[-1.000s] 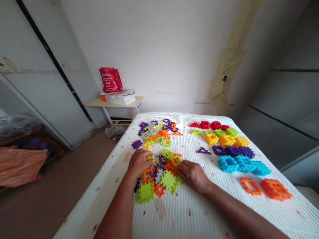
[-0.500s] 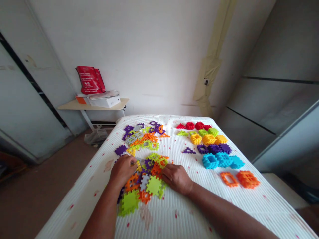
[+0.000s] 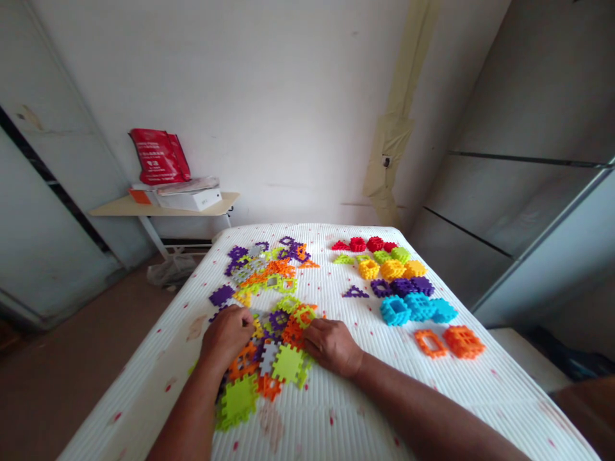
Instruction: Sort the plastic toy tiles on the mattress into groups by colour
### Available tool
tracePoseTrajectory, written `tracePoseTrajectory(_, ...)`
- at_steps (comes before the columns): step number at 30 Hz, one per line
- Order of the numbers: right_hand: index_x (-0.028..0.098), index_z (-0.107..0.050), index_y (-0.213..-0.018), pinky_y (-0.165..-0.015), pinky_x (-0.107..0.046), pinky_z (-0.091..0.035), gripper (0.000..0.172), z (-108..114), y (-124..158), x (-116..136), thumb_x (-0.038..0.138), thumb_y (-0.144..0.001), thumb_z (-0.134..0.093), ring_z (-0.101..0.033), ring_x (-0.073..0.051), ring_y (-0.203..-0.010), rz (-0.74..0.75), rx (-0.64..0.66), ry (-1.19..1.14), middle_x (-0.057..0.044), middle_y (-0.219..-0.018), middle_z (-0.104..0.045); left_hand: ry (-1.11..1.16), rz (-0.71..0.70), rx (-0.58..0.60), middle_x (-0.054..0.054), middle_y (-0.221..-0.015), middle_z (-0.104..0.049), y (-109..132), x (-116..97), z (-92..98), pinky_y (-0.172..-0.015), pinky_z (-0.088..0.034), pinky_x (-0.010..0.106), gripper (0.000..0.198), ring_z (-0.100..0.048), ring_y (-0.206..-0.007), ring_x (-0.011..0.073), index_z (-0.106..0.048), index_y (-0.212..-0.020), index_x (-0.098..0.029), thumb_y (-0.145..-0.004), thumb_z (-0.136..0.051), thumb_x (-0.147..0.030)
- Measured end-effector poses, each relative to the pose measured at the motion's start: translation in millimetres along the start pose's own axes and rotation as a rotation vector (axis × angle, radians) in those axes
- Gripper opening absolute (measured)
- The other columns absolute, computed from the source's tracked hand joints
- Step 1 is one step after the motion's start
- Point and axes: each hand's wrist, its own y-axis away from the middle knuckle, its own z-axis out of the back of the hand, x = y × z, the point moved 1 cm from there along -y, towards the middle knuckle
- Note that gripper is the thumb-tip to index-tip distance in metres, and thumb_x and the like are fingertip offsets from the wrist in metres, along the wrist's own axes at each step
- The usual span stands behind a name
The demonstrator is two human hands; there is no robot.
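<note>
A loose pile of interlocking plastic pieces in green, orange, purple, grey and yellow lies between my hands, with a green square piece (image 3: 288, 363) on top and another green square piece (image 3: 239, 401) at its near edge. My left hand (image 3: 229, 334) is closed at the pile's left side, beside a yellow piece (image 3: 258, 328); its fingertips are mostly hidden. Against the right edge, my right hand (image 3: 334, 346) has its fingers bent together, touching the pieces near an orange piece (image 3: 293, 333). What either hand grips cannot be made out.
Pieces sorted by colour form rows on the right: red (image 3: 358, 244), yellow (image 3: 393, 269), purple (image 3: 404, 286), blue (image 3: 419, 307) and orange (image 3: 464, 342) stacks. Another mixed heap (image 3: 269, 272) lies farther back. A side table (image 3: 115, 206) holds a red bag (image 3: 158, 157).
The whole view has shifted slightly, so the scene sits farther left. My left hand's fingers look more curled and drawn back a little from the yellow piece. My right hand stays at the pile's edge.
</note>
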Motion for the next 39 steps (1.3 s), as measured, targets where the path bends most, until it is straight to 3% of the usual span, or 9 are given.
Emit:
tracePoseTrajectory(5, 0.018, -0.051, -0.074, -0.056, -0.023, -0.030, 0.022, -3.6, 1.3, -0.6, 0.026, -0.093, -0.043, -0.050, -0.012, -0.062, -0.014, -0.019, -0.004, 0.000, -0.071, -0.057, 0.058, 0.009, 0.014, 0.005, -0.092, -0.067, 1.2, 2.8, 0.2, -0.076, -0.042, 0.026, 0.021, -0.060, -0.087, 0.0188, -0.067, -0.083, -0.020, -0.070, -0.051, -0.023)
tracePoseTrajectory(10, 0.018, -0.050, -0.075, -0.056, -0.023, -0.030, 0.022, -4.6, 1.9, -0.1, 0.027, -0.094, -0.043, -0.050, -0.011, -0.063, -0.009, -0.026, -0.007, 0.000, -0.072, -0.057, 0.135, -0.096, 0.046, 0.007, -0.096, -0.066, 0.8, 10.4, -3.6, -0.086, -0.041, 0.029, 0.031, -0.059, -0.095, 0.0219, -0.069, -0.091, -0.017, -0.066, -0.053, -0.023)
tracePoseTrajectory(16, 0.018, -0.051, -0.076, -0.056, -0.023, -0.030, 0.022, -4.8, 1.5, -0.2, 0.027, -0.094, -0.042, -0.050, -0.011, -0.063, -0.019, -0.017, -0.018, 0.000, -0.072, -0.057, 0.300, -0.130, 0.059, 0.003, -0.084, -0.063, 2.1, 10.9, -3.6, -0.074, -0.043, 0.028, 0.020, -0.058, -0.082, 0.0197, -0.063, -0.079, -0.018, -0.060, -0.056, -0.021)
tracePoseTrajectory(22, 0.018, -0.052, -0.076, -0.057, -0.022, -0.032, 0.022, -5.3, 1.2, -1.4, 0.025, -0.094, -0.041, -0.050, -0.012, -0.063, -0.015, -0.017, -0.037, -0.001, -0.072, -0.057, 0.497, -0.085, 0.101, -0.005, -0.058, -0.051, 5.0, 5.6, 0.2, -0.055, -0.035, 0.023, 0.009, -0.048, -0.059, 0.0134, -0.056, -0.065, -0.019, -0.056, -0.053, -0.018)
tracePoseTrajectory(29, 0.018, -0.055, -0.076, -0.058, -0.021, -0.034, 0.021, -2.7, 1.6, -1.6, 0.023, -0.092, -0.043, -0.053, -0.012, -0.064, -0.038, -0.011, -0.119, -0.002, -0.072, -0.058, 0.851, 0.010, 0.098, -0.005, -0.058, -0.052, 8.9, -3.6, 12.8, -0.056, -0.036, 0.023, 0.017, -0.048, -0.057, 0.0121, -0.056, -0.069, -0.017, -0.057, -0.061, -0.028)
tracePoseTrajectory(32, 0.018, -0.057, -0.080, -0.059, -0.020, -0.037, 0.018, 1.6, -2.2, -4.5, 0.019, -0.091, -0.043, -0.055, -0.012, -0.065, -0.066, -0.069, -0.233, -0.002, -0.073, -0.059, 0.954, 0.046, 0.074, -0.006, -0.056, -0.050, 10.6, -9.0, 16.1, -0.054, -0.033, 0.021, 0.021, -0.045, -0.054, 0.0099, -0.053, -0.066, -0.018, -0.058, -0.066, -0.031)
tracePoseTrajectory(36, 0.018, -0.059, -0.086, -0.064, -0.021, -0.041, 0.014, 11.2, -19.8, -4.4, 0.020, -0.089, -0.046, -0.058, -0.013, -0.071, -0.120, -0.184, -0.329, -0.003, -0.079, -0.062, 1.033, 0.081, 0.050, -0.007, -0.052, -0.047, 10.8, -16.7, 12.7, -0.051, -0.030, 0.020, 0.024, -0.041, -0.050, 0.0081, -0.050, -0.062, -0.017, -0.059, -0.067, -0.033)
tracePoseTrajectory(39, 0.018, -0.060, -0.094, -0.068, -0.022, -0.043, 0.012, 15.0, -39.3, 4.8, 0.023, -0.089, -0.050, -0.060, -0.014, -0.078, -0.122, -0.176, -0.318, -0.005, -0.087, -0.064, 1.063, 0.117, 0.037, -0.007, -0.052, -0.048, 10.1, -21.6, 7.7, -0.050, -0.030, 0.020, 0.024, -0.040, -0.050, 0.0078, -0.050, -0.062, -0.017, -0.059, -0.067, -0.034)
